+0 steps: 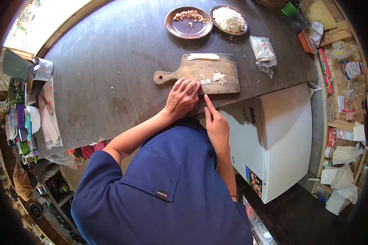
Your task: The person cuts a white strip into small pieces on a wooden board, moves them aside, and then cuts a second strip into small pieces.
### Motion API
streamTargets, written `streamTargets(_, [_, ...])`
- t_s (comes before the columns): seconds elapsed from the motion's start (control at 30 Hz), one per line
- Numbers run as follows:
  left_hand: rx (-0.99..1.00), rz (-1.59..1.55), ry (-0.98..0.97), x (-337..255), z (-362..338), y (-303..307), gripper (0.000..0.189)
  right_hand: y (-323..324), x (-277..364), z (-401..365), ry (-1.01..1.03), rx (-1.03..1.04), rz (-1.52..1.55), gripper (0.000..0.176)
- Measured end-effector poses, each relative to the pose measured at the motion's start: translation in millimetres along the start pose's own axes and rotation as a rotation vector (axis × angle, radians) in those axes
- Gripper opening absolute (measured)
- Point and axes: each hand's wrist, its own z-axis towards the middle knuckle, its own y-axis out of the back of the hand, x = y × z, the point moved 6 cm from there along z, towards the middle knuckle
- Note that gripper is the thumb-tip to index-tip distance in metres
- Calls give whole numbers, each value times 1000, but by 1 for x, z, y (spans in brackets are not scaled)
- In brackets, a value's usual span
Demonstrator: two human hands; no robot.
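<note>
A wooden cutting board [229, 61] with a handle lies near the table's front edge. My left hand [182, 98] rests at its lower edge, fingers curled and pressed down on pale strips mostly hidden beneath them. My right hand [217, 128] is closed around a knife [203, 88], index finger stretched along it; only a thin part of the blade shows, close to my left fingertips. Right of the blade are short pale sticks [205, 81] and a small pile of cut pieces [219, 78]. Longer pale strips [203, 56] lie along the board's far edge.
Behind the board stand a brown plate [185, 33] with chopped brown pieces and a dish [244, 29] of white shreds. A plastic packet [263, 51] lies on the right. A white freezer [270, 139] stands below the table's right side. Containers crowd the left edge.
</note>
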Motion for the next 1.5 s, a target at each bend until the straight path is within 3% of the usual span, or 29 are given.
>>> streamTargets(0.23, [72, 19, -47, 2, 4, 0, 41, -11, 8, 27, 11, -71, 52, 44])
streamTargets(0.43, [69, -141, -13, 22, 15, 10, 22, 17, 16, 9, -7, -125, 178, 43])
streamTargets(0.6, [24, -76, 84, 51, 26, 21, 12, 19, -18, -31, -182, 72, 342, 46])
streamTargets(0.73, [4, -120, 109, 63, 20, 19, 11, 20, -34, -25, -243, 173, 403, 45])
streamTargets(0.9, [-30, -151, 145, 62, 15, 16, 12, 28, -34, 6, -233, 97, 526, 47])
streamTargets(1.1, [-78, -244, 197, 66, 12, 18, 13, 13, -27, -2, -209, 248, 569, 46])
streamTargets(1.17, [-90, -299, 225, 68, 7, 18, 12, 7, -36, -1, -196, 238, 599, 46])
streamTargets(1.23, [-146, -441, 283, 73, 7, 18, 11, 13, -38, 5, -245, 77, 634, 46])
streamTargets(1.5, [-145, -433, 264, 74, 7, 18, 11, -16, -10, 4, -233, 103, 706, 46])
